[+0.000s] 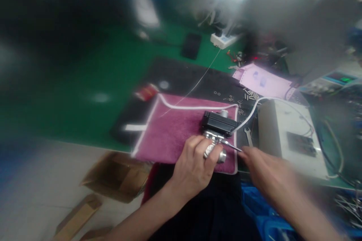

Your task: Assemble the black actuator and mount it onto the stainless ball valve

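Note:
On a pink cloth (169, 131) rests a black box-shaped unit (219, 123) with a metal valve-like body (222, 156) on its near side. My left hand (196, 163) is closed round that metal body, fingers wrapped over the top. From the right, my right hand (258, 162) grips the end of a slim metal wrench (232, 146). The wrench's far end meets the metal between the black unit and the valve body; the exact contact is too small to make out. White cable (246, 120) runs by the black unit.
An open-ended spanner (248, 136) lies right of the cloth, near a pale metal box (285, 135). Small metal pins (250, 94) and rings are scattered behind. Pink papers (263, 81) and a power strip (223, 40) lie farther back. Cardboard boxes (118, 175) stand on the floor.

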A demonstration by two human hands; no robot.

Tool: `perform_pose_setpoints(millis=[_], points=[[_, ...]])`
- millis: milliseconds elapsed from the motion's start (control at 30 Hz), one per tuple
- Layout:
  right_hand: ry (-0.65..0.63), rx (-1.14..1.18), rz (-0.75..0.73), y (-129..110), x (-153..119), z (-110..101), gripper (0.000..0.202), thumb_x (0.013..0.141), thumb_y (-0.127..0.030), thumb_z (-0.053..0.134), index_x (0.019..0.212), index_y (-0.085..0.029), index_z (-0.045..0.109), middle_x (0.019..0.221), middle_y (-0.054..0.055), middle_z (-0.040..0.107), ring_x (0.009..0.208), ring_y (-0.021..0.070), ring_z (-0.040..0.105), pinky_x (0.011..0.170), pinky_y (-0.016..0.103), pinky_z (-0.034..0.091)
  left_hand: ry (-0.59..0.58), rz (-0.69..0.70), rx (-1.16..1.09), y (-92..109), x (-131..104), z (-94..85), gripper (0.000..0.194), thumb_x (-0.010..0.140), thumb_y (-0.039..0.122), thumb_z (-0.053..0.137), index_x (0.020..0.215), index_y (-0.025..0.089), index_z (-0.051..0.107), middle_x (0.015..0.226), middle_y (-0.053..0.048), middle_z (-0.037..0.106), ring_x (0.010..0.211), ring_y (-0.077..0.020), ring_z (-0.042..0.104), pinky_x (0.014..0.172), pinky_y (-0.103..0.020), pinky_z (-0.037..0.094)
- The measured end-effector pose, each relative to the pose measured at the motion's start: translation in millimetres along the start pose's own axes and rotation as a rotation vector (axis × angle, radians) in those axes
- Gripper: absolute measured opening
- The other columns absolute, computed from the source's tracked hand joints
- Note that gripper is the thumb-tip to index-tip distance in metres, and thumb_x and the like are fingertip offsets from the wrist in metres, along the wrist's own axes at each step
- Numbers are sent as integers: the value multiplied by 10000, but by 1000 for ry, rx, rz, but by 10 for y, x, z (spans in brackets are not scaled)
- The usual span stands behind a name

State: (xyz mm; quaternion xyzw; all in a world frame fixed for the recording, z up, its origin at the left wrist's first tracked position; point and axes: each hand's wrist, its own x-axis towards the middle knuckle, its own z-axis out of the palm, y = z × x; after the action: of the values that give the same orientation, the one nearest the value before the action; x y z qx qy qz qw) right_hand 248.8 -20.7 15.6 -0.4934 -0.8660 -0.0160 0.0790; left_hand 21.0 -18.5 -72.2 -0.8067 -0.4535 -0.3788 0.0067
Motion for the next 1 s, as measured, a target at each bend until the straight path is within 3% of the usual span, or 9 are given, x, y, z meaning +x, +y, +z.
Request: perform_pose_setpoints(millis=[100, 233, 367, 467, 533, 700, 800, 1000], points=[[20, -63, -20, 83, -50, -243, 244, 1117, -382, 463, 1167, -195, 611, 771, 1, 650, 561, 143, 588, 549, 285, 332, -17, -16, -35, 13, 37, -43, 510, 864, 110, 780, 1341, 168, 607, 1297, -127, 523, 1257, -311, 530, 1111, -506, 531], [68, -144, -122, 158, 45, -502, 186, 1071, -390, 576, 1106, -214, 625, 742, -20, 622, 535, 124, 562, 512, 278, 318, -1, -84, -135, 108, 74, -106, 506, 890, 295, 806, 1325, 145, 596, 1284, -147, 527, 1290, -331, 515, 1190, -588, 449], [-21, -166, -126, 109, 286, -681, 192, 1090, -392, 509, 1079, -245, 631, 832, -7, 634, 652, 143, 593, 572, 300, 318, 89, -265, -228, 224, 131, -170, 637, 867, 389, 823, 1349, 86, 538, 1310, -194, 520, 1324, -340, 508, 1165, -534, 480], [-86, -210, -194, 30, 439, -743, 158, 1070, -301, 479, 1081, -253, 629, 809, -9, 595, 655, 166, 566, 558, 318, 255, 124, -345, -262, 174, 288, -261, 774, 867, 405, 808, 1442, 43, 437, 1432, -244, 473, 1411, -346, 469, 1192, -496, 463], [-106, -245, -225, -23, 506, -757, 120, 1015, -220, 508, 1051, -244, 620, 774, -7, 552, 620, 182, 521, 552, 314, 227, 80, -277, -267, 58, 451, -335, 848, 884, 437, 780, 1510, 43, 365, 1536, -260, 407, 1498, -360, 388, 1243, -511, 404], [-123, -289, -337, -135, 630, -776, 212, 812, -35, 580, 935, -207, 566, 728, 8, 516, 601, 226, 494, 558, 327, 224, -271, 60, -160, -229, 839, -464, 879, 895, 531, 734, 1547, 68, 368, 1652, -249, 327, 1608, -388, 176, 1320, -584, 191], [-169, -269, -385, -179, 711, -762, 227, 753, -14, 626, 872, -196, 560, 717, 15, 548, 589, 232, 522, 555, 333, 257, -431, 207, -109, -268, 938, -480, 1054, 813, 657, 767, 1569, 57, 344, 1669, -240, 322, 1607, -393, 174, 1335, -584, 94], [-334, -386, -351, -255, 861, -671, 225, 715, 6, 562, 829, -183, 609, 651, 36, 576, 471, 242, 546, 467, 339, 134, -515, 267, -86, -333, 899, -399, 1083, 760, 507, 826, 1600, 67, 302, 1676, -229, 316, 1560, -415, 270, 1304, -602, 163]])
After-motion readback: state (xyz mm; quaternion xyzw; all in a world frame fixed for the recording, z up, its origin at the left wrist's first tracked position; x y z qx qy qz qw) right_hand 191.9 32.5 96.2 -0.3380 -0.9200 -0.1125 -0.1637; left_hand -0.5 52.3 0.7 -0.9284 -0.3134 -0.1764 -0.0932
